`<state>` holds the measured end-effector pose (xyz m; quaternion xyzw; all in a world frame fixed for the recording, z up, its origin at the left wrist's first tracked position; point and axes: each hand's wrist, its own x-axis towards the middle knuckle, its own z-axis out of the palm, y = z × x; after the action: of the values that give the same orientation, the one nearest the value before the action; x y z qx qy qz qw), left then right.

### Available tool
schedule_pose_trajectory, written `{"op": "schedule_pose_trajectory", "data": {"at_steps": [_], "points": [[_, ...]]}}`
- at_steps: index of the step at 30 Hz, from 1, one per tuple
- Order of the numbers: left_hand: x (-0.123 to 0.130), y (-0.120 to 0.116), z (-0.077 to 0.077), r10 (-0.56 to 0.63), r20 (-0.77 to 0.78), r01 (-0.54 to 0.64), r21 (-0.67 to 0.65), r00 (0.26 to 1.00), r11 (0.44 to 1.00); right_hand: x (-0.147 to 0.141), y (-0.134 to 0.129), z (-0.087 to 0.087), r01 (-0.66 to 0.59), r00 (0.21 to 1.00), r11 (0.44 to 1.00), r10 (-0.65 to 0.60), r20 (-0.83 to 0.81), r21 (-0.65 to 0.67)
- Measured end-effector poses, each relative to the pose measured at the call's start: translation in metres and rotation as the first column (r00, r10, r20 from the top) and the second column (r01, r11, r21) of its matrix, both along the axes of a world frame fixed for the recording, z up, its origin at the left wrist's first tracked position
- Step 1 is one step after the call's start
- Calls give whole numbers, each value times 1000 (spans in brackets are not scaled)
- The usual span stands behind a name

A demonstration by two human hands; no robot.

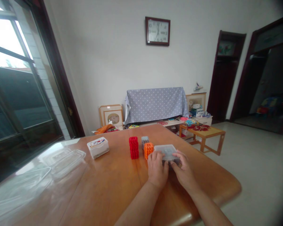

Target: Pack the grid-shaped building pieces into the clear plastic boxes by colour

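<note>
The table (pixel 103 194) extends beneath the box and to its left. Clear trays (pixel 84 153) lie well to the left of the box, near the table's far-left side. The box (pixel 165 148) is directly ahead of both wrists; its longer visible edge runs left to right, though foreshortening leaves the true long axis uncertain. The left hand (pixel 157 168) grips the box's left near corner, fingers bent over the top; the right hand (pixel 184 169) pinches its right side. Both touch it; neither is nearer. Left of the box stand the carton (pixel 98 148), red stack (pixel 133 147), orange block (pixel 148 150) and grey block (pixel 145 141).
</note>
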<state>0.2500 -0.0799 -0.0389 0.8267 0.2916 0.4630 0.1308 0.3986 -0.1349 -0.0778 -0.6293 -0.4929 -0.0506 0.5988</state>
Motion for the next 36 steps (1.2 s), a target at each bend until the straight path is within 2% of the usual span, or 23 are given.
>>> {"op": "schedule_pose_trajectory", "data": {"at_steps": [5, 8, 10, 13, 16, 19, 23, 28, 36], "points": [[-4, 3, 1, -34, -3, 34, 8, 999, 999, -6, -6, 3, 11, 1000, 1000, -11, -20, 15], [-6, 4, 1, -55, -1, 55, 13, 999, 998, -7, -16, 7, 131, 991, 990, -130, -32, 52], [-7, 4, 0, -56, 2, 56, 9, 998, 998, -7, -23, 11, 181, 981, 983, -179, -73, 17], [-6, 5, -1, -57, 2, 57, 7, 998, 998, -9, -27, 15, 64, 984, 992, -81, -162, -110], [-6, 6, -2, -60, -1, 60, 10, 998, 998, -15, -27, 20, -59, 968, 985, 18, -250, -160], [-7, 7, -2, -63, 5, 63, 14, 998, 998, -20, -26, 25, -93, 943, 981, 33, -332, -169], [-7, 7, -2, -70, 2, 70, 13, 998, 997, -20, -26, 28, -141, 931, 978, 78, -357, -153], [-7, 6, -1, -67, -8, 67, 3, 998, 998, -18, -25, 23, -149, 936, 975, 85, -341, -167], [-7, 5, 0, -50, -15, 50, -21, 999, 999, -15, -23, 18, -198, 906, 968, 121, -405, -153]]}}
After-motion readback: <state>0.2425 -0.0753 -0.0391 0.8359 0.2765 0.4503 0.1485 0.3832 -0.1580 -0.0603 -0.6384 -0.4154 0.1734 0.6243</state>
